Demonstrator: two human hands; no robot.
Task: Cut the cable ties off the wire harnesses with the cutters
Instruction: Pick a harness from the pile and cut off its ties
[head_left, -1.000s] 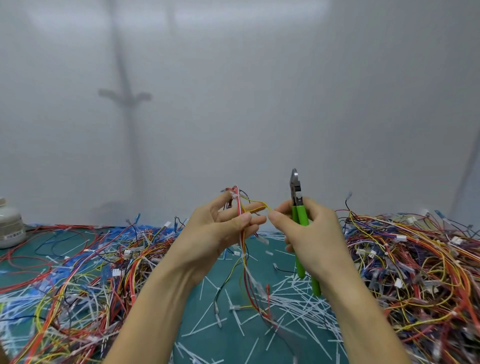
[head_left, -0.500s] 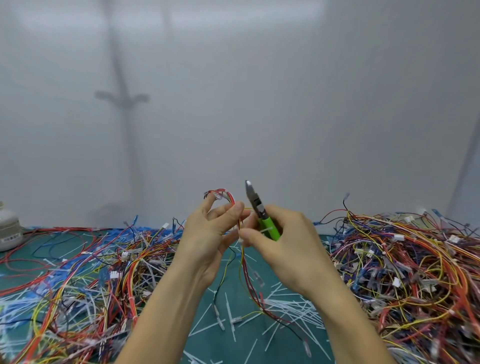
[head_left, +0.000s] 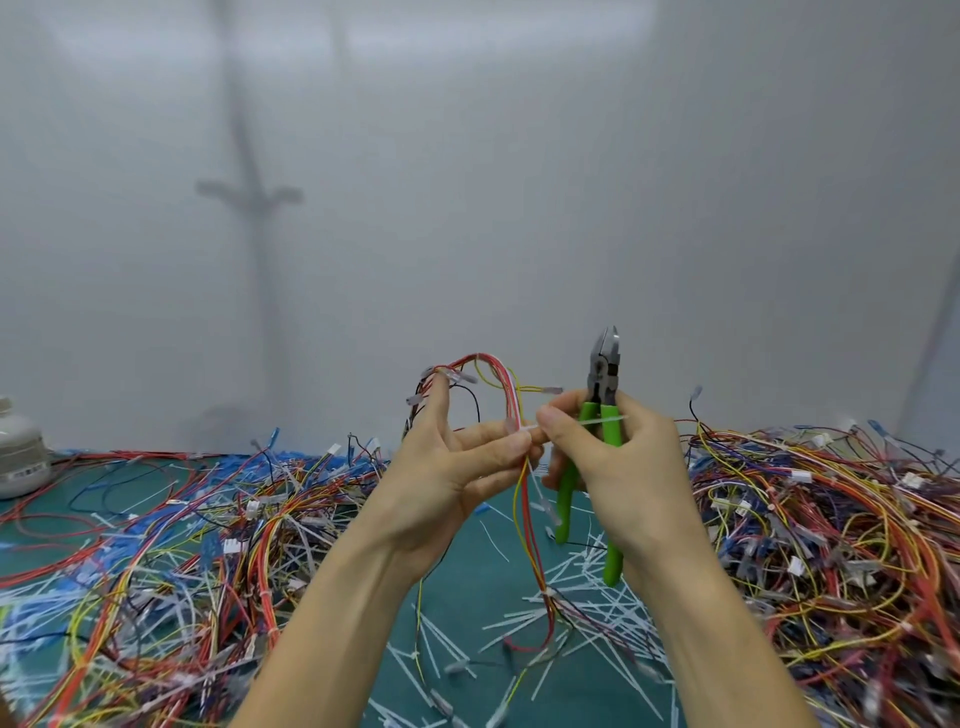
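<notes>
I have one view to work from, the head camera. It sits high and looks forward and a little down across the worktop (head_left: 462, 597). It faces a plain grey wall (head_left: 571, 182), which fills the upper half of the frame, while the worktop takes the lower part. The lens is wide enough to take in the left wire heap (head_left: 156, 561) and the right wire heap (head_left: 831, 545) together. Both forearms enter from the bottom edge. The left hand (head_left: 452, 467) and right hand (head_left: 618, 457) sit near the lens, just below mid-frame.
</notes>
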